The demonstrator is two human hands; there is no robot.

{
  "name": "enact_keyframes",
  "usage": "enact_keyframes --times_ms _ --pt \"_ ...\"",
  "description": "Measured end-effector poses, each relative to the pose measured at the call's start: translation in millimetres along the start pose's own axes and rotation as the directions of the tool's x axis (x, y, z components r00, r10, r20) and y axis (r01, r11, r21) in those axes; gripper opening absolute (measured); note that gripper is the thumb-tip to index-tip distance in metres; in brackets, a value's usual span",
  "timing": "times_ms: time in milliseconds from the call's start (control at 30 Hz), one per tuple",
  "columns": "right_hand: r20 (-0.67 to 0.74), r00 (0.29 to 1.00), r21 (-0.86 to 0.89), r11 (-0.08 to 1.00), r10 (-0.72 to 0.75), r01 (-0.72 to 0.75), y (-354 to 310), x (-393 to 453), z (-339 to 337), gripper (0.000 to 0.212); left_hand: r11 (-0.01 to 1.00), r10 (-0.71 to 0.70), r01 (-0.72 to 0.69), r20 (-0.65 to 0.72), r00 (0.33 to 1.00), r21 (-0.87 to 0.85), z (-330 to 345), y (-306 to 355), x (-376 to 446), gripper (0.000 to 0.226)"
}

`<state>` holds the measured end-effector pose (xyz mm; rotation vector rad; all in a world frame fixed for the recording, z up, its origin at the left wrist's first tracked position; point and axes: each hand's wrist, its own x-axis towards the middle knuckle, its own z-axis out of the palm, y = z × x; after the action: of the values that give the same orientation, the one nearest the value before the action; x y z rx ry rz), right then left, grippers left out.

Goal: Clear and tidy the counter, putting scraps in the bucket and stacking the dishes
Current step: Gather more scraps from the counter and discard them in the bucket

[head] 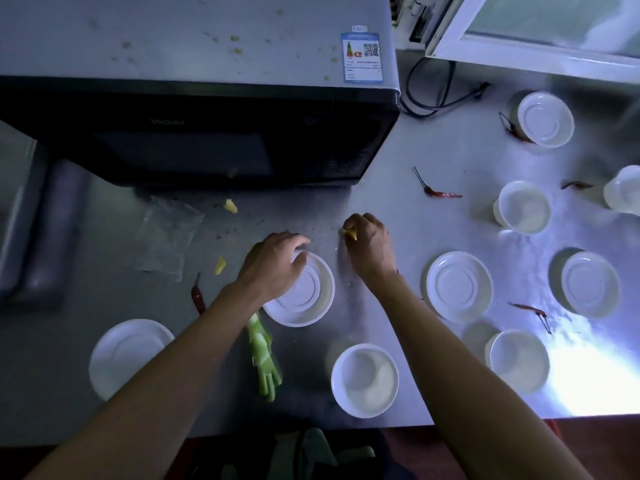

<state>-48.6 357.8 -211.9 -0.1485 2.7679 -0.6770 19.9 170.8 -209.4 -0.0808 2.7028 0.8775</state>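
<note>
My left hand (273,263) grips the far rim of an upside-down white bowl (304,299) on the steel counter (388,168). My right hand (369,244) pinches a small yellow scrap (349,233) just right of that bowl. Other yellow scraps (230,206) (220,265) lie to the left. A green vegetable strip (263,355) lies under my left forearm. Dried red chillies (440,192) (197,296) (531,310) are scattered about. Several white bowls stand around, some upright (365,381) (523,207), some upside down (459,287) (130,356).
A black microwave (214,143) with crumbs on top fills the back left, its cable (433,98) trailing right. A clear plastic bag (166,237) lies flat in front of it. A bucket with green scraps (304,452) sits below the counter's front edge.
</note>
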Motion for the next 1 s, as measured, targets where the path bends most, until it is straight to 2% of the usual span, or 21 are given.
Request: enact_keyframes --times_ms 133,300,500,667,1000 --pt "0.001 0.999 0.003 0.999 -0.038 0.038 -18 -8 3 0.018 1.000 -0.002 0.002 -0.023 1.000 0.010 -6 -7 -1 0.030" --pt "-0.014 0.993 0.016 0.993 -0.113 0.113 -45 -12 12 0.013 0.997 -0.021 0.030 -0.117 0.993 0.077 -20 -24 -4 0.031" --pt "-0.023 0.980 0.041 0.979 -0.198 0.199 -78 -13 27 0.013 0.976 -0.115 0.154 -0.232 0.966 0.155 -39 -54 1 0.031" --pt "-0.021 0.979 0.054 0.978 -0.201 0.201 -95 -12 36 0.015 0.955 -0.156 0.220 -0.295 0.943 0.198 -51 -79 12 0.037" --pt "-0.031 0.983 0.078 0.980 -0.180 0.182 -104 -3 49 0.013 0.945 -0.007 0.073 -0.204 0.979 0.318 -54 -103 30 0.039"
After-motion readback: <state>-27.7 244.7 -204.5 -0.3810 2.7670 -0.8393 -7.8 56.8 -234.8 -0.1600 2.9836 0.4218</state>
